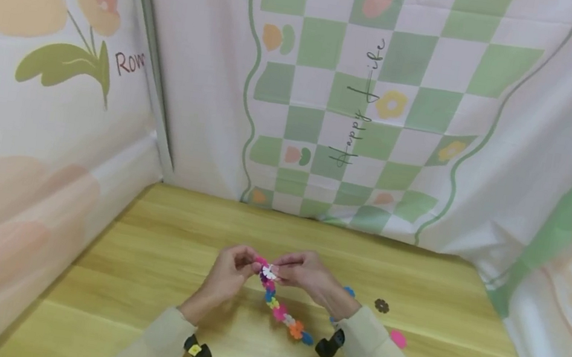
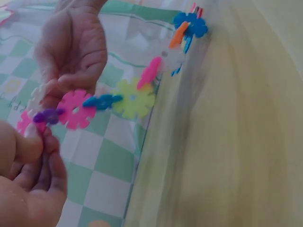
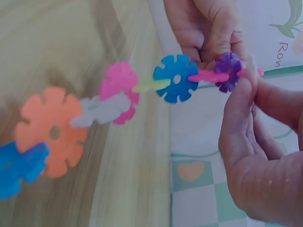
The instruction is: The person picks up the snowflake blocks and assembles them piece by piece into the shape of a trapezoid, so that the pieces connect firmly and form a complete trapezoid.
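A chain of interlocking snowflake discs (image 1: pixel 279 312) hangs from between the two hands and slopes down to the right. My left hand (image 1: pixel 229 268) pinches its upper end, near a pink disc and a purple disc (image 3: pixel 229 72). From the other side, my right hand (image 1: pixel 309 274) pinches a white disc (image 1: pixel 268 272) against that end; fingers partly hide the joint. Lower on the chain, the right wrist view shows a blue disc (image 3: pixel 175 78), a pink disc (image 3: pixel 120 85), a whitish disc (image 3: pixel 105 109) and an orange disc (image 3: pixel 53 132). Another blue disc (image 3: pixel 14 177) ends it.
On the wooden table (image 1: pixel 161 246), a brown disc (image 1: pixel 381 306) and a pink disc (image 1: pixel 397 339) lie right of my right forearm. A blue disc (image 1: pixel 349 291) is partly hidden by that wrist. Printed cloth (image 1: pixel 315 91) hangs behind the table and along both sides.
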`<state>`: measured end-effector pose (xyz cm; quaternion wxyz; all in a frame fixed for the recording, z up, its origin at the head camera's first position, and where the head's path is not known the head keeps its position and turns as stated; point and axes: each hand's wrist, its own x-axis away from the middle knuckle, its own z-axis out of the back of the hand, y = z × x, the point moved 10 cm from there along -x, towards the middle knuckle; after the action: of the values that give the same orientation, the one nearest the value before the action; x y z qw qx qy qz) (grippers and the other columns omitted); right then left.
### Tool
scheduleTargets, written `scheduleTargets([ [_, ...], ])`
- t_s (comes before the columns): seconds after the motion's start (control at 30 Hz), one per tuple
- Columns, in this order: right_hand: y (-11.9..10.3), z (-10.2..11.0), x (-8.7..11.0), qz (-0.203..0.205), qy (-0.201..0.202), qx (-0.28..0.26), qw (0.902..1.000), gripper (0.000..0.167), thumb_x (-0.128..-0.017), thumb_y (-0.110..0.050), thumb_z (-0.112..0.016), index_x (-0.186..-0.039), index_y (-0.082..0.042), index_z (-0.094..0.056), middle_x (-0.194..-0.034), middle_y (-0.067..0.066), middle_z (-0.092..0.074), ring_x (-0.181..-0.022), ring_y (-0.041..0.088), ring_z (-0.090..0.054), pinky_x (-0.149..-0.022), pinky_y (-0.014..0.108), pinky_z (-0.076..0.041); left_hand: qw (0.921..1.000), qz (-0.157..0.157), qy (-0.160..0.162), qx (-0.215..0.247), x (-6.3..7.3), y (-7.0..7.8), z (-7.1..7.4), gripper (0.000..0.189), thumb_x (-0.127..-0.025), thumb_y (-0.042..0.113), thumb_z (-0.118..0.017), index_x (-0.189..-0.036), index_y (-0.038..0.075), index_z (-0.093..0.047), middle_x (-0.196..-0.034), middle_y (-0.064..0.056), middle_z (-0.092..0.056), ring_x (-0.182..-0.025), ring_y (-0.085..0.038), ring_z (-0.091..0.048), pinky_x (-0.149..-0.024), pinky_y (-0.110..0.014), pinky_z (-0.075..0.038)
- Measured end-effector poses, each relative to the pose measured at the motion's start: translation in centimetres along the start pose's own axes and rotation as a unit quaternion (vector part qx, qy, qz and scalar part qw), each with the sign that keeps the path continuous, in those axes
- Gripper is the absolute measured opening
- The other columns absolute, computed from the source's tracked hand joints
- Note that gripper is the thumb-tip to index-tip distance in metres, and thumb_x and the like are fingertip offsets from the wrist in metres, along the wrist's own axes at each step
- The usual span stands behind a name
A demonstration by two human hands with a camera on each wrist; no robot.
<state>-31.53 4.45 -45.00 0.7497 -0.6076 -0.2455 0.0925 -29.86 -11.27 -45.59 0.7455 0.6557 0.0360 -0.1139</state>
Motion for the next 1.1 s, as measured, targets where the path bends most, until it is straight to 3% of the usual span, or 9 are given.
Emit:
scheduleTargets([
  [0.17,0.8,1.0,0.1,-0.004,-0.018,-0.007,0.9998,0.032,-0.102,-0.008,-0.069,-0.127,0.011,-0.067,-0.103,0.007,-0.075,-0.089,0.012,-0.074,-0.098,0.04,-0.063,0.9962,-0.016,-0.085,-0.008,-0.1,0.3,-1.1,0.023,-0.102,0.014,-0.07,-0.122,0.003,-0.069,-0.119,-0.015,-0.073,-0.108,-0.023,-0.072,-0.098,-0.03,-0.061],
  [0.3,1.1,1.5,0.3,-0.006,-0.035,-0.012,0.9993,0.032,-0.104,-0.009,-0.067,-0.128,0.011,-0.066,-0.107,0.009,-0.075,-0.09,0.012,-0.075,-0.097,0.038,-0.063,0.991,-0.007,-0.133,-0.014,0.5,0.1,-2.4,0.039,-0.1,0.025,-0.075,-0.135,0.011,-0.065,-0.133,-0.009,-0.069,-0.121,-0.026,-0.068,-0.105,-0.034,-0.058],
  [0.43,0.7,1.6,0.7,-0.003,-0.057,-0.005,0.9983,0.032,-0.105,-0.01,-0.066,-0.129,0.011,-0.066,-0.111,0.012,-0.075,-0.093,0.015,-0.076,-0.095,0.035,-0.064,0.9909,-0.029,-0.129,-0.026,0.7,0.5,-3.4,0.034,-0.097,0.025,-0.079,-0.128,0.013,-0.069,-0.124,-0.006,-0.073,-0.114,-0.02,-0.069,-0.103,-0.032,-0.057],
  [0.53,0.2,2.0,1.2,0.013,-0.074,0.018,0.997,0.036,-0.105,-0.013,-0.066,-0.131,0.012,-0.065,-0.116,0.019,-0.075,-0.101,0.026,-0.077,-0.099,0.042,-0.062,0.9926,-0.042,-0.113,-0.017,0.7,0.9,-3.7,0.03,-0.096,0.018,-0.08,-0.122,0.01,-0.07,-0.116,-0.009,-0.075,-0.107,-0.018,-0.071,-0.099,-0.029,-0.059],
  [0.67,-0.2,4.0,2.2,0.048,-0.071,0.097,0.9915,0.043,-0.106,-0.02,-0.067,-0.134,0.012,-0.062,-0.125,0.028,-0.072,-0.114,0.039,-0.074,-0.102,0.049,-0.06,0.9939,-0.036,-0.103,-0.016,0.9,1.1,-3.7,0.03,-0.095,0.017,-0.081,-0.12,0.008,-0.069,-0.113,-0.011,-0.075,-0.104,-0.017,-0.071,-0.097,-0.028,-0.059],
  [0.77,0.0,6.2,2.8,0.072,-0.037,0.197,0.9771,0.04,-0.104,-0.022,-0.069,-0.13,0.009,-0.065,-0.119,0.023,-0.075,-0.108,0.035,-0.075,-0.096,0.045,-0.063,0.995,-0.028,-0.091,-0.027,0.9,0.9,-3.5,0.03,-0.095,0.018,-0.081,-0.12,0.008,-0.07,-0.111,-0.01,-0.075,-0.103,-0.017,-0.071,-0.096,-0.026,-0.059],
  [0.93,0.9,9.2,3.6,0.102,0.015,0.356,0.9287,0.027,-0.097,-0.016,-0.077,-0.115,0.004,-0.072,-0.104,0.01,-0.077,-0.093,0.02,-0.072,-0.083,0.039,-0.064,0.9963,-0.021,-0.073,-0.04,0.8,0.8,-3.2,0.029,-0.094,0.018,-0.08,-0.12,0.009,-0.07,-0.108,-0.008,-0.074,-0.101,-0.016,-0.07,-0.094,-0.023,-0.058],
  [1.03,2.3,10.0,4.2,0.108,0.013,0.4,0.91,0.025,-0.094,-0.012,-0.08,-0.112,0.004,-0.075,-0.1,0.01,-0.077,-0.089,0.017,-0.071,-0.079,0.036,-0.063,0.9961,-0.026,-0.074,-0.039,0.8,0.9,-3.3,0.03,-0.094,0.017,-0.08,-0.121,0.008,-0.07,-0.108,-0.008,-0.074,-0.101,-0.016,-0.07,-0.094,-0.023,-0.059],
  [1.1,3.2,10.1,4.6,0.111,0.003,0.41,0.9052,0.024,-0.092,-0.013,-0.082,-0.11,0.002,-0.076,-0.098,0.007,-0.077,-0.086,0.015,-0.07,-0.076,0.032,-0.062,0.9956,-0.031,-0.08,-0.038,0.8,0.9,-3.4,0.031,-0.094,0.018,-0.081,-0.122,0.008,-0.07,-0.108,-0.009,-0.074,-0.101,-0.016,-0.07,-0.094,-0.024,-0.059],
])
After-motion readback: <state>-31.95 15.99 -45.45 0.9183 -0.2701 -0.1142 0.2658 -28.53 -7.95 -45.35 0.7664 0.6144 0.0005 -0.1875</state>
